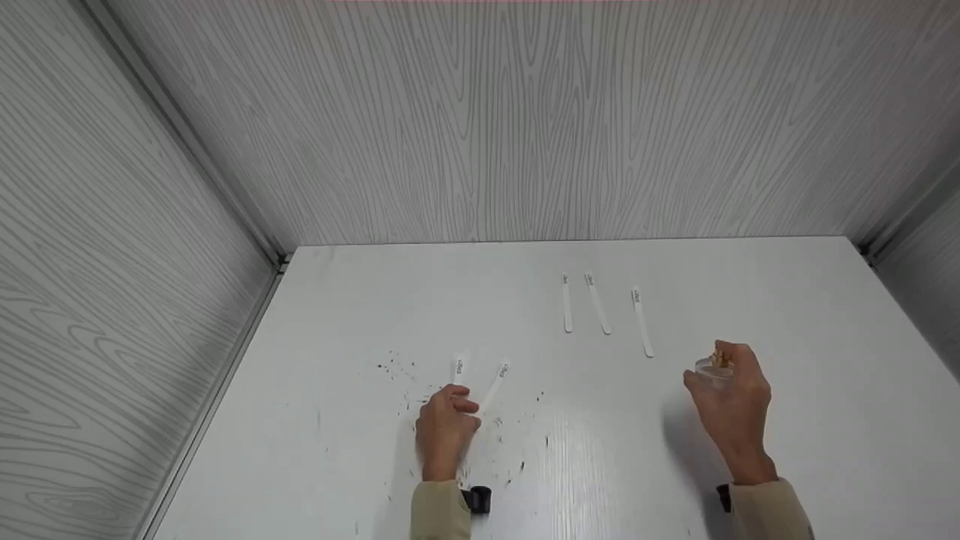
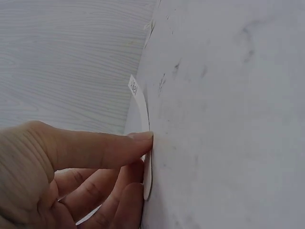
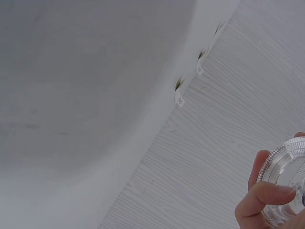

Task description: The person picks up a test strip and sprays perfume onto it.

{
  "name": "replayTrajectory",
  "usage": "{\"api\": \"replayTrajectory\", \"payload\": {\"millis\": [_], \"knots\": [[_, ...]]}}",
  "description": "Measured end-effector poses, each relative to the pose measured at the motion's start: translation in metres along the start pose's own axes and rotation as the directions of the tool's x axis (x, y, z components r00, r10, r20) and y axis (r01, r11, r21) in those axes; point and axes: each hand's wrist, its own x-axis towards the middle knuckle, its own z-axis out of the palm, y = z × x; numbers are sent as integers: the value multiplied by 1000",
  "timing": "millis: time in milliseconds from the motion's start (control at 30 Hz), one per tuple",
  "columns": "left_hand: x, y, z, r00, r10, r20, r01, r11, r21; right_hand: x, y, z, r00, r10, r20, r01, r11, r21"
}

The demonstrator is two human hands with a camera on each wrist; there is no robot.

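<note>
White paper strips with a small printed mark at one end lie on the table. My left hand [image 1: 446,427] is low over the table, pinching one white strip [image 2: 141,107] between thumb and fingers; its marked end bends away from the tabletop. In the head view, two strips show beyond this hand, a left strip [image 1: 459,368] and a slanted right strip [image 1: 496,382], their near ends at the fingers. My right hand [image 1: 735,397] holds a clear round ribbed container [image 3: 281,167] above the table at the right. Something light brown [image 1: 720,358] shows at the container's top, by the fingertips.
Three more strips lie farther back, a left one [image 1: 567,304], a middle one [image 1: 598,304] and a right one [image 1: 643,322]. Dark specks [image 1: 523,466] are scattered around the left hand. Wood-grain panels stand at the back [image 1: 480,127] and left side [image 1: 97,300] of the white table [image 1: 337,315].
</note>
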Motion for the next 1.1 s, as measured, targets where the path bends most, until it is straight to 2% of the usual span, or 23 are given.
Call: {"api": "replayTrajectory", "payload": {"millis": [200,433,667,833,1000,1100], "knots": [[2,0,-1,1000,5,21,-5,1000,17,0,1,-1,1000,1,-7,-1,1000,-26],[2,0,-4,997,-26,74,27,999,-19,1,-2,-1,1000,27,6,-27,1000,5],[3,1,-6,987,52,154,-33,991,-127,2,-4,-4,999,39,3,-39,999,-6],[7,4,-4,977,87,193,-40,970,-239,2,-2,-4,1000,20,-2,-20,999,-29],[9,9,-1,959,81,272,26,929,-370,0,0,-5,1000,9,-16,-10,999,-40],[10,12,1,947,104,305,37,905,-423,0,0,-5,1000,8,-11,-9,1000,-26]]}}
